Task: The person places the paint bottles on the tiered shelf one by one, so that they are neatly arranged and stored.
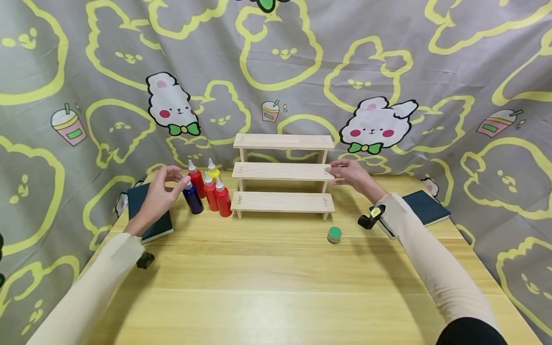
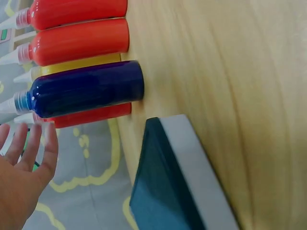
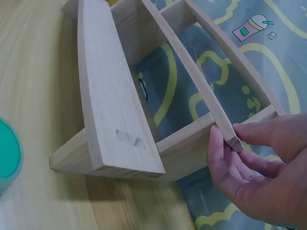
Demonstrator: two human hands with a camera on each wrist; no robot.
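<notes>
A three-tier wooden shelf (image 1: 282,171) stands at the back of the table. My right hand (image 3: 268,163) pinches the right end of its middle board, thumb on one face and fingertips on the other. On the left, my left hand (image 1: 160,191) hovers beside a group of squeeze bottles, fingers apart with nothing gripped. Closest to it is the dark blue bottle (image 2: 88,88); whether the thumb touches its tip I cannot tell. Several red bottles, one of them a red bottle (image 1: 224,201) near the shelf's left leg, and a yellow bottle (image 1: 213,173) stand close together.
A small jar with a green lid (image 1: 334,234) sits in front of the shelf's right leg. One dark book (image 2: 168,177) lies under the left forearm, another dark book (image 1: 424,207) behind the right wrist. A patterned curtain (image 1: 284,62) hangs directly behind the shelf.
</notes>
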